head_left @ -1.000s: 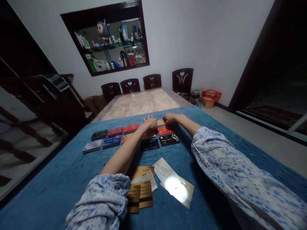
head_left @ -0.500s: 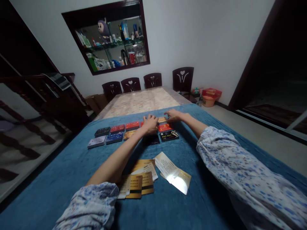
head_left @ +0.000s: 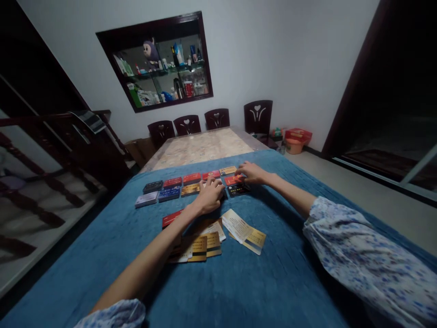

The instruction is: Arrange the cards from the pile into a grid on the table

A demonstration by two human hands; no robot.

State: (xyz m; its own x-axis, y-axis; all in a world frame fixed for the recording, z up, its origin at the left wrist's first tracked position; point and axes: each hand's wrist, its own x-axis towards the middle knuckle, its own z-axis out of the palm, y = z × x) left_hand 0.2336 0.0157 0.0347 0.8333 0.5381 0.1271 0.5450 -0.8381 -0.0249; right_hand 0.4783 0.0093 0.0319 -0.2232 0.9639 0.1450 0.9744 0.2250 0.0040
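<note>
My left hand [head_left: 210,195] is over the front row of cards, fingers apart and bent down onto a dark card stack that it mostly covers. My right hand [head_left: 251,173] has its bent fingers around the right end of an orange-red card stack [head_left: 232,180]. Just in front of that lies a black VIP card stack [head_left: 238,189]. Behind stand a yellow card stack [head_left: 227,171] and a red card stack [head_left: 211,174]. To the left of my left hand are a gold stack [head_left: 190,189] and a blue stack [head_left: 170,193].
Loose gold cards [head_left: 213,244] lie fanned nearer me, with a white card [head_left: 236,225] beside them and a red card [head_left: 171,219] partly under my left forearm. A blue cloth [head_left: 239,291] covers the table's near part. Chairs [head_left: 216,118] stand at the far end.
My left hand has come back from the rear red stack to the front dark one. My right hand has moved from the yellow stack to the orange-red one. The view has shifted slightly.
</note>
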